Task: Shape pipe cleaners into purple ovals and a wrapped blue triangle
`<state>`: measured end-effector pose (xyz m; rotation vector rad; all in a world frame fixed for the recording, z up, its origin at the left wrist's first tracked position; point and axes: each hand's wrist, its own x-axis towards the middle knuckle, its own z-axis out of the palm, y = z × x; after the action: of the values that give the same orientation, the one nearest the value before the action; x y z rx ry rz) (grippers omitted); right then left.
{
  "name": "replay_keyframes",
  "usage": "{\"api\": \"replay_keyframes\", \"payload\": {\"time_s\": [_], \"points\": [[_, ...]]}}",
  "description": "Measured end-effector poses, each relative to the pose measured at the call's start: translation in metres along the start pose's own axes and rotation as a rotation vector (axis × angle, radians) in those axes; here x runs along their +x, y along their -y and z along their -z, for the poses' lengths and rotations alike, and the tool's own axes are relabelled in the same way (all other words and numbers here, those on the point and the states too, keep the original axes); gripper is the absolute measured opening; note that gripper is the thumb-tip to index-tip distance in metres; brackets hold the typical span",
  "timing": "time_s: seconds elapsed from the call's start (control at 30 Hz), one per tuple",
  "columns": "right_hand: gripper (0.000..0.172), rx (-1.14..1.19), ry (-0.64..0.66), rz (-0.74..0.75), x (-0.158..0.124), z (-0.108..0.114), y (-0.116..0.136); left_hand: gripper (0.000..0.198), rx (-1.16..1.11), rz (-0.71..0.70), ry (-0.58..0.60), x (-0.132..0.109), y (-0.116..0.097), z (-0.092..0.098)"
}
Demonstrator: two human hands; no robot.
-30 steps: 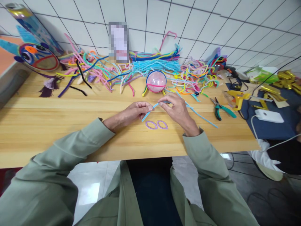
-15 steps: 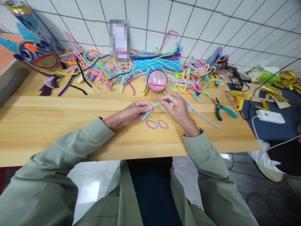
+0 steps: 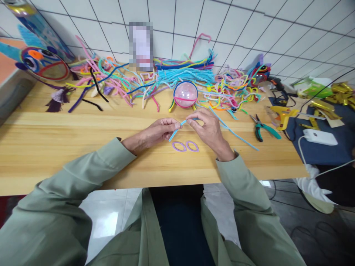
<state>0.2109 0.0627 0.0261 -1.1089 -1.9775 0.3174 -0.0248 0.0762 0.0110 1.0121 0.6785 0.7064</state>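
A light blue pipe cleaner (image 3: pixel 173 135) is pinched between both hands above the wooden table. My left hand (image 3: pixel 163 130) is closed on it near its lower end, which sticks out below the thumb. My right hand (image 3: pixel 205 125) grips it farther along, and its fingers hide part of the strand. Just below the hands lie two purple leaf-shaped loops (image 3: pixel 179 146), side by side. Another light blue pipe cleaner (image 3: pixel 240 137) lies to the right of my right hand. Beyond the hands stands a clear ball (image 3: pixel 185 95) ringed in blue and pink.
Coloured pipe cleaners (image 3: pixel 185 75) are heaped along the tiled wall. To the right are teal-handled pliers (image 3: pixel 266 130), a yellow glue gun (image 3: pixel 283 115) and a white power adapter (image 3: pixel 320 137) with cords. A decorated face figure (image 3: pixel 46 64) stands at the far left.
My right hand has shifted very slightly left along the pipe cleaner. Its free lower end has moved a little to the right. Both hands keep their hold.
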Motion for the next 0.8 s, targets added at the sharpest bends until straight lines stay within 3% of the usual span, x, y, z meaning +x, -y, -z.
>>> {"api": "replay_keyframes", "payload": {"time_s": [0.2,0.6,0.8], "points": [[0.010,0.041,-0.020,0.013,0.001,0.000,0.004,0.044,-0.044,0.004,-0.009,-0.001,-0.001,0.000],[0.014,0.073,-0.022,-0.098,0.000,-0.003,0.016,0.048,-0.109,-0.082,-0.052,-0.002,-0.005,-0.006],[0.025,0.337,-0.023,-0.294,-0.003,-0.015,0.019,0.048,-0.134,-0.123,-0.095,-0.003,-0.006,-0.011]]}}
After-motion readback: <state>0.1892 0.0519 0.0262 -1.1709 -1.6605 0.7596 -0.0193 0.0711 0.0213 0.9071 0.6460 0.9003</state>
